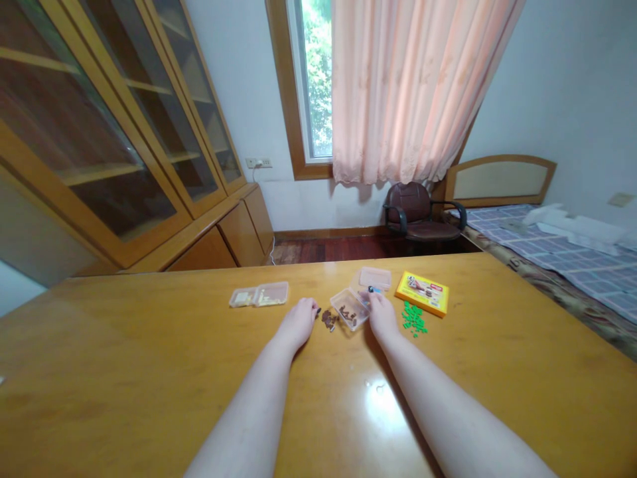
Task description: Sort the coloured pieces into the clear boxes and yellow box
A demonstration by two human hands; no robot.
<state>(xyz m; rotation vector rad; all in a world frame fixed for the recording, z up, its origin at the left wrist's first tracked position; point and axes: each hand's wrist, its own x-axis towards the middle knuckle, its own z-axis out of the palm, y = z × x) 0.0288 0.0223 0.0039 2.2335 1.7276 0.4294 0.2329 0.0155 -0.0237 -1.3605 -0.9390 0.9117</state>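
My right hand (pixel 382 315) grips the right side of a small clear plastic box (pixel 340 303), which is tilted. Several small brown pieces lie inside it. Just left of the box, a heap of brown toy-brick-like pieces (pixel 328 320) rests on the table. My left hand (pixel 300 321) is beside this heap with its fingers curled together; whatever is between them, if anything, is too small to make out. Behind the box lies a clear lid (pixel 375 278). A small blue thing (pixel 374 289) shows by my right fingertips.
An opened clear case (pixel 272 294) with pale pieces sits to the left on the wooden table (pixel 149 372). Right of my hands are a yellow box (pixel 423 292) and a pile of green pieces (pixel 414 318). A chair (pixel 421 212) stands beyond the table's far edge.
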